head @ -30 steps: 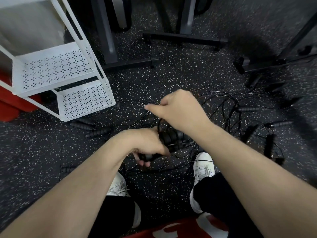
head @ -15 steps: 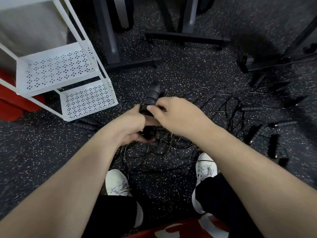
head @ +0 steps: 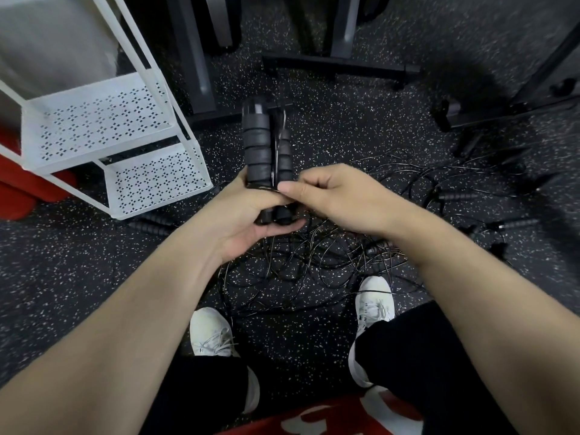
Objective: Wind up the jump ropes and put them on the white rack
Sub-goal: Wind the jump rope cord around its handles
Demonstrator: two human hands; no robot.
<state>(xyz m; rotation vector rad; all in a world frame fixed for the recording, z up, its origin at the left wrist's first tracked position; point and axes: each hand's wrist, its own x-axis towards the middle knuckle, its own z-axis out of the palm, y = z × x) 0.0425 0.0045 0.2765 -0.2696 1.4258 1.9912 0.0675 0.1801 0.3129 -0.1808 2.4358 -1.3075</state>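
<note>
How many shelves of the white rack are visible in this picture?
2. The upper shelf is at the left edge of the view; the lower shelf sits below and to its right, near the left hand. Higher shelves may lie outside the frame.

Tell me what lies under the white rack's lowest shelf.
Two black ribbed jump rope handles poke out from under the white perforated metal rack, lying on the speckled black rubber floor. The shelf covers their far ends and anything further beneath.

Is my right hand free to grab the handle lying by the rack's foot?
Probably not yet: the right hand is pinching cord at the paired handles, and the left arm crosses toward that floor handle.
</note>
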